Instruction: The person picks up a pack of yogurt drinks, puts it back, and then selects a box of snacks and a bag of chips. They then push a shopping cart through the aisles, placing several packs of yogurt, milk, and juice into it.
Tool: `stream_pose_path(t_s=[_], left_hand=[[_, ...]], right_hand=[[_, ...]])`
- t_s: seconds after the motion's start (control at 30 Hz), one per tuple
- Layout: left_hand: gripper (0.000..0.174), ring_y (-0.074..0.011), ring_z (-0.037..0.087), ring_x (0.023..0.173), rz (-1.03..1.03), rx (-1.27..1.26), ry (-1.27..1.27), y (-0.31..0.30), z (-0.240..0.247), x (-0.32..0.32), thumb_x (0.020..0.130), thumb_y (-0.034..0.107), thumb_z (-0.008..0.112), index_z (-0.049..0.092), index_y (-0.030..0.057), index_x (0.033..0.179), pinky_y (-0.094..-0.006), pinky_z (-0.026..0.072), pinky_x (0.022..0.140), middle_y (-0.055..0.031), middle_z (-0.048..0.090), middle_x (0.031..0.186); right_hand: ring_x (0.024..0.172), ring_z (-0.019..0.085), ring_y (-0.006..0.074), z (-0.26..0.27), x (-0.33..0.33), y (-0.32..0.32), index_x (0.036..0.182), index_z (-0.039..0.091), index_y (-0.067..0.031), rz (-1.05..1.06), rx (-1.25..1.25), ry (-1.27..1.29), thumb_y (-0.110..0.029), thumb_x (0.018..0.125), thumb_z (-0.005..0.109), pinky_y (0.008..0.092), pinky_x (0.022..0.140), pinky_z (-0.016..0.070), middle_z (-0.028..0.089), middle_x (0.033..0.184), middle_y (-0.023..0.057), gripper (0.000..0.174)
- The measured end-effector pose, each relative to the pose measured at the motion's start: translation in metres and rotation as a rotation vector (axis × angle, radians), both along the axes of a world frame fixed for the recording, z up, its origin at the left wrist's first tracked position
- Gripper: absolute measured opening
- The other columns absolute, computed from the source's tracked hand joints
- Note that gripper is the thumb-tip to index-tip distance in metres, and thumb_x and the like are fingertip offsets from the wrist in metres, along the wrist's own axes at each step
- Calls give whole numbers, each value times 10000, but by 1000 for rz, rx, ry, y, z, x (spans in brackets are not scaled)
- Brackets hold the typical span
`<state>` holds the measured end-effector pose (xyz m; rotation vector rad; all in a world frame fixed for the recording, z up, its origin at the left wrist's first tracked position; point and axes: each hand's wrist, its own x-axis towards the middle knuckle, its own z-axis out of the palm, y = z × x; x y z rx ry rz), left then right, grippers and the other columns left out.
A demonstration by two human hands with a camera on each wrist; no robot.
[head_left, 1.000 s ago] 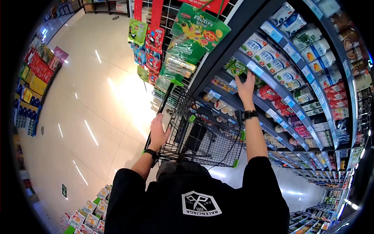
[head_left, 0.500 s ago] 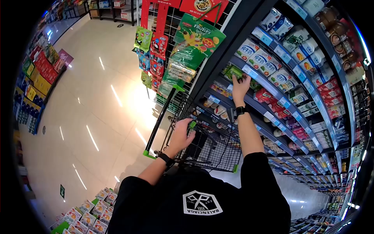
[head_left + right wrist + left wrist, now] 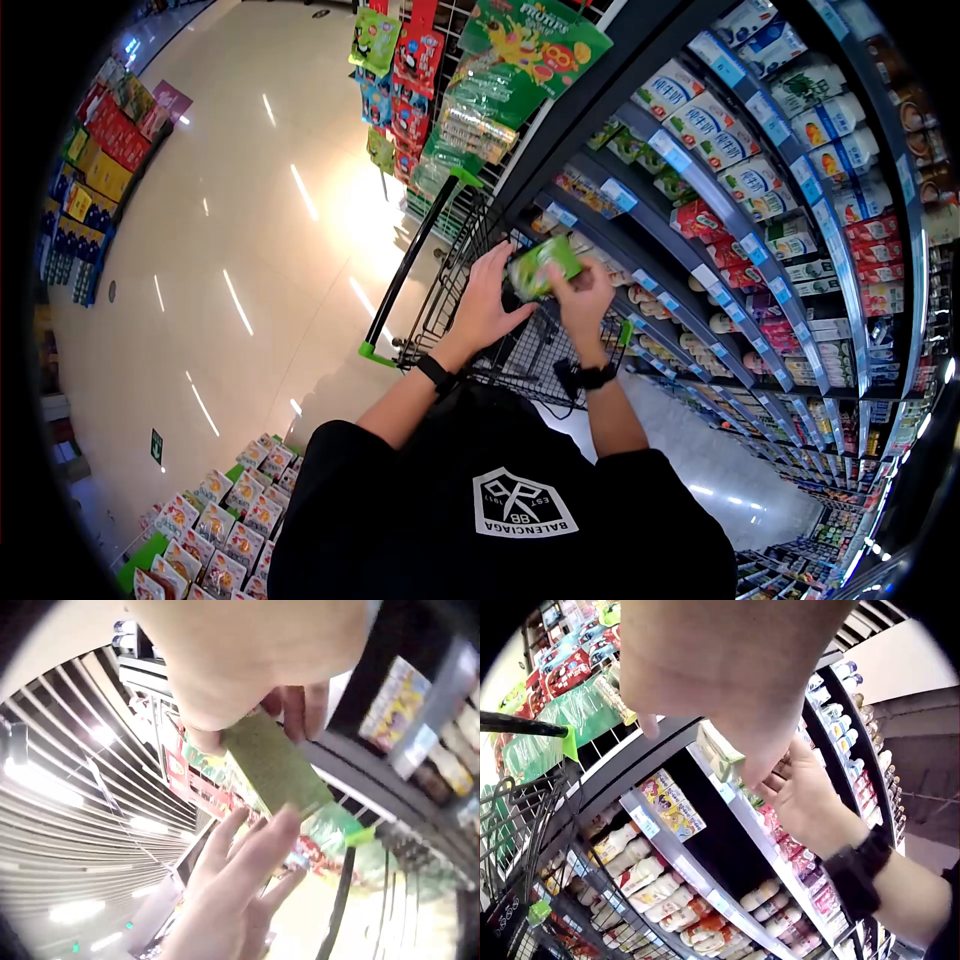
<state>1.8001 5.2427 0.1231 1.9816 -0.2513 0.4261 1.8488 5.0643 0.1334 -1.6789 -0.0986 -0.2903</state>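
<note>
My right hand (image 3: 585, 300) pinches a small green-and-white carton (image 3: 545, 268) over the shopping cart (image 3: 412, 270). In the right wrist view the carton shows a plain green side (image 3: 274, 769), with my thumb and fingers on its upper end. My left hand (image 3: 488, 308) is beside the carton, fingers extended and thumb spread, its fingertips close to the carton's near side. From the left wrist view, the carton's pale edge (image 3: 718, 750) shows beyond my left hand, which hides part of it. The carton is blurred in the head view.
A refrigerated shelf (image 3: 680, 250) with price labels and many drink packs runs along the right. Snack bags (image 3: 415, 60) and a green gift pack (image 3: 530, 50) hang on a wire rack ahead. Stacked boxes (image 3: 225, 520) stand at lower left, and another display (image 3: 100, 180) stands farther left.
My right hand has taken the green carton from the shelf and brought it back over the cart. My left hand has moved from near the cart handle up and right to the carton.
</note>
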Motion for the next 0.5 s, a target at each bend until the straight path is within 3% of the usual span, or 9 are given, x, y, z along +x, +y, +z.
stream_pose_path(t_s=[0.03, 0.1, 0.13, 0.23, 0.3, 0.37, 0.4, 0.43, 0.5], left_hand=[[933, -424, 498, 1314, 12, 34, -12, -1, -2, -2, 715, 244, 860, 374, 12, 1477, -460, 420, 1101, -250, 511, 1421], [943, -423, 629, 1146, -206, -95, 429, -10, -22, -12, 685, 282, 867, 392, 28, 1458, -454, 517, 973, -259, 621, 1261], [908, -427, 682, 1008, -221, -121, 395, -15, -39, -15, 683, 315, 864, 425, 40, 1429, -452, 558, 873, -251, 671, 1130], [878, -353, 674, 1049, -298, -205, 578, -22, -58, -24, 700, 302, 870, 453, 10, 1416, -396, 537, 933, -217, 659, 1153], [852, -329, 662, 1081, -295, -245, 524, -27, -75, -31, 719, 285, 881, 464, 4, 1406, -387, 526, 949, -209, 643, 1195], [832, -303, 643, 1135, -371, -472, 593, -29, -91, -32, 741, 253, 891, 464, 1, 1409, -382, 510, 982, -210, 621, 1253], [722, -345, 632, 1117, -342, -402, 592, -29, -97, -34, 780, 201, 868, 490, -3, 1360, -395, 506, 965, -205, 615, 1221], [722, -345, 632, 1117, -335, -406, 608, -31, -103, -34, 780, 201, 868, 490, -3, 1360, -395, 506, 965, -205, 615, 1221], [617, -404, 605, 1081, -141, -73, 434, -36, -119, -35, 798, 164, 842, 513, -1, 1294, -417, 502, 923, -199, 593, 1165]], right_hand=[[777, 692, 102, -19, -18, -3, 1029, 631, 36, 21, -90, 57, -138, 811, 876, 244, 669, 553, 725, 895, 78, 371], [728, 664, 78, -25, -50, 3, 991, 608, 23, 29, -121, 225, -154, 838, 857, 233, 624, 529, 710, 849, 58, 341], [702, 642, 70, -35, -55, 0, 982, 602, 16, 36, -54, 273, -149, 853, 843, 233, 597, 512, 705, 866, 56, 319], [721, 621, 60, -62, -64, -12, 1015, 606, 13, 76, 59, 382, -130, 885, 811, 214, 588, 491, 693, 927, 52, 282], [767, 623, 58, -65, -68, -19, 1057, 615, 15, 108, 106, 448, -116, 902, 793, 194, 607, 487, 686, 970, 50, 270], [802, 633, 69, -68, -67, -29, 1229, 607, 32, 123, 118, 645, -150, 947, 747, 217, 615, 500, 683, 1071, 67, 363], [838, 656, 89, -81, -65, -36, 1394, 523, 21, 158, 77, 689, -181, 966, 725, 232, 648, 538, 677, 1152, 86, 515], [838, 656, 89, -91, -65, -37, 1394, 523, 21, 162, 77, 706, -181, 966, 725, 232, 648, 538, 677, 1152, 86, 515], [842, 650, 71, -109, -61, -34, 1420, 507, 2, 85, 244, 810, -195, 942, 759, 215, 639, 539, 683, 1095, 57, 575]])
